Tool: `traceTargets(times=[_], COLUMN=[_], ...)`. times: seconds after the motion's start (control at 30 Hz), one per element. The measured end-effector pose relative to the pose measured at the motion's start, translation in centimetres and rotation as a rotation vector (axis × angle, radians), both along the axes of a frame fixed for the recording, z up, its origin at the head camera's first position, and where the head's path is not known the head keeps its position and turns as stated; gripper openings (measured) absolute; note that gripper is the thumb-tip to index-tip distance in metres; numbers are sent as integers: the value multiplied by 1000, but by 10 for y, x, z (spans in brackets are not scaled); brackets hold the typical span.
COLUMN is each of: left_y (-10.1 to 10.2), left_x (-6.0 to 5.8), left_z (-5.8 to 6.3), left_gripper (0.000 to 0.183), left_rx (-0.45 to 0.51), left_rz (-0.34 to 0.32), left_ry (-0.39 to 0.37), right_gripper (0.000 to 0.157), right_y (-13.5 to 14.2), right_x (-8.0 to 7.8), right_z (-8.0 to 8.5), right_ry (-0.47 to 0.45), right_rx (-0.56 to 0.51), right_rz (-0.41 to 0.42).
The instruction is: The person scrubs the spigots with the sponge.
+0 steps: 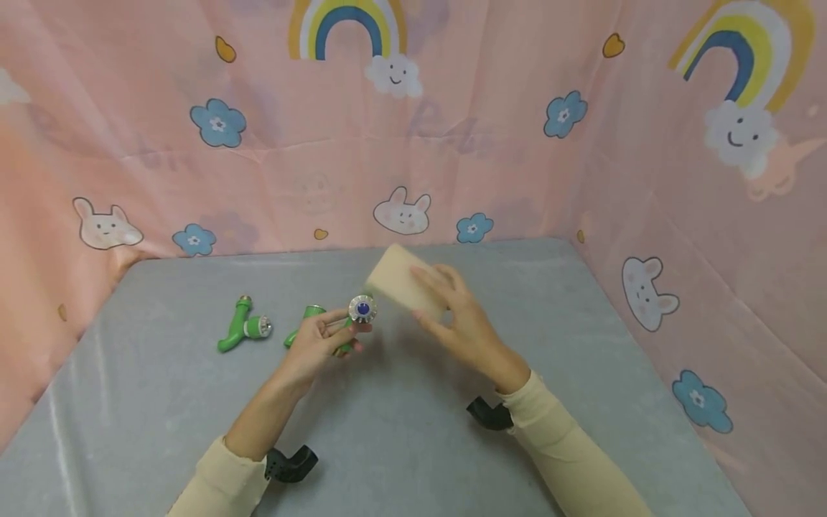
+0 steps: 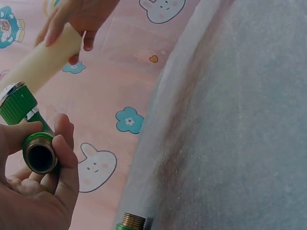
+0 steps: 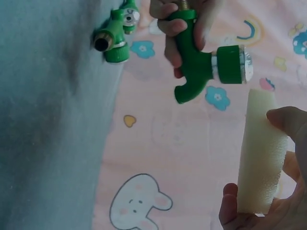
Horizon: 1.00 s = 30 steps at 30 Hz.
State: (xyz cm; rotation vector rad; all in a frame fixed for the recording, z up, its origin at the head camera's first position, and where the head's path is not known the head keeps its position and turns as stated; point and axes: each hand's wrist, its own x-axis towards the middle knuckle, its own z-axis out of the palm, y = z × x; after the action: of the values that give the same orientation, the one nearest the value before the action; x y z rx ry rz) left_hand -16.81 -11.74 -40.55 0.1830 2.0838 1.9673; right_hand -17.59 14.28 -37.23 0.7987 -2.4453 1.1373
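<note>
My left hand (image 1: 316,343) grips a green tap (image 3: 193,62) by its threaded inlet end, fingers curled round it above the table. The tap's round silver-rimmed knob, with a blue centre, faces up toward the head camera. In the left wrist view the open brass inlet of the tap (image 2: 40,155) shows between thumb and fingers. Pinched between the thumb and fingers of my right hand (image 1: 468,327) is a thick cream sponge block (image 1: 403,280). The sponge (image 3: 261,153) is held tilted, close to the tap's knob but apart from it in the right wrist view.
Another green tap (image 1: 239,327) lies on the grey-covered table (image 1: 413,445) at the left. A further green tap (image 1: 314,311) lies partly hidden behind my left hand. A pink patterned curtain (image 1: 491,179) stands along the back and right edges. Black mounts sit at both wrists.
</note>
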Motion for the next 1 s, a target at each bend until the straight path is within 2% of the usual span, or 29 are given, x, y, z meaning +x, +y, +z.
traceTargets(times=[0.17, 0.27, 0.43, 0.53, 0.7, 0.83, 1.0], left_y=[1, 2, 3, 4, 6, 7, 6], left_x=[-1, -1, 1, 2, 2, 2, 1], left_z=[-3, -6, -9, -9, -7, -5, -3], left_gripper=[44, 40, 32, 31, 38, 44, 48], left_rx=[-8, -16, -31, -30, -10, 22, 61], left_rz=[7, 7, 1, -9, -50, -81, -85], left_ry=[-10, -11, 21, 29, -3, -35, -53], right_gripper=[56, 55, 54, 54, 57, 59, 59], right_y=[-7, -14, -22, -24, -19, -13, -7], right_x=[8, 14, 23, 23, 17, 11, 5], right_z=[3, 4, 2, 0, -2, -2, 0], right_ry=[96, 145, 207, 210, 204, 190, 148], right_rx=[13, 58, 133, 145, 142, 119, 63], right_rz=[80, 128, 153, 145, 95, 71, 60])
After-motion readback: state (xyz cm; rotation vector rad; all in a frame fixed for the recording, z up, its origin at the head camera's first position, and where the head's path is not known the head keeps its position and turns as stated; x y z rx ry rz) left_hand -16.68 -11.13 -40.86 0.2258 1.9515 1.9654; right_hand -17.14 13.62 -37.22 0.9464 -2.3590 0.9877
